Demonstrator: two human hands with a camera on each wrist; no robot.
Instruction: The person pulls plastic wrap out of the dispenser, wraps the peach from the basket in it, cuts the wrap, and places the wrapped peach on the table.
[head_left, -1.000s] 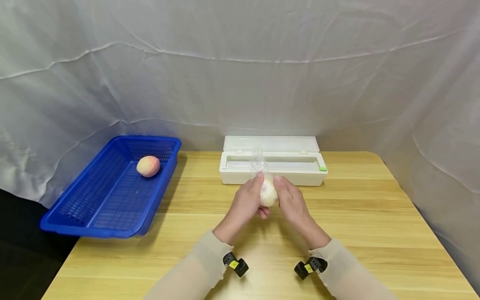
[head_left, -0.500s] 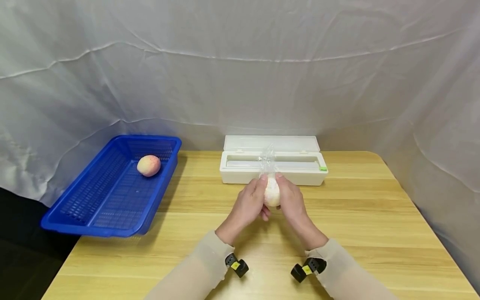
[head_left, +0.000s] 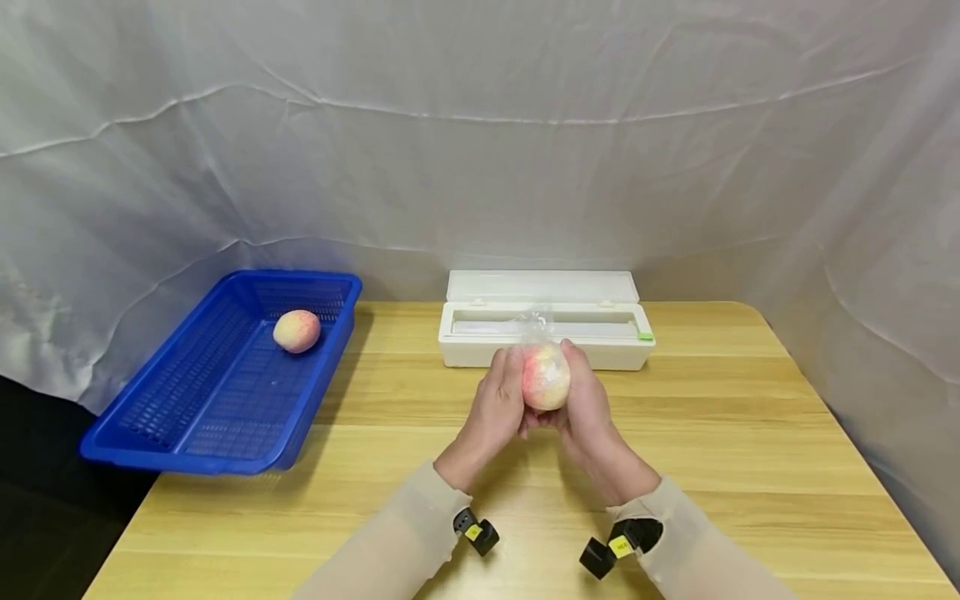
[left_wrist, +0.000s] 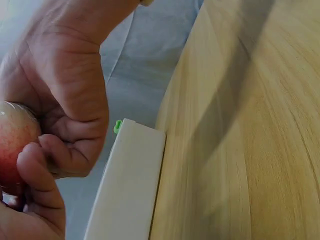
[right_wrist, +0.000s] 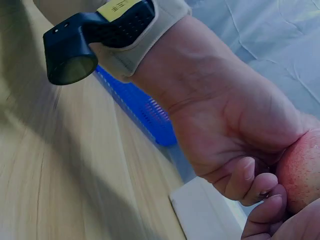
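While left hand and right hand curl fingers round peach, box at table's far edge, wrapping seems in hand; next calls for tucking loose film.

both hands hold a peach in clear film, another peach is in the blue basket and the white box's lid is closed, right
Not closed: the head view shows the lid of the white box open. The left hand and right hand do hold a peach in clear film, and another peach is in the blue basket.
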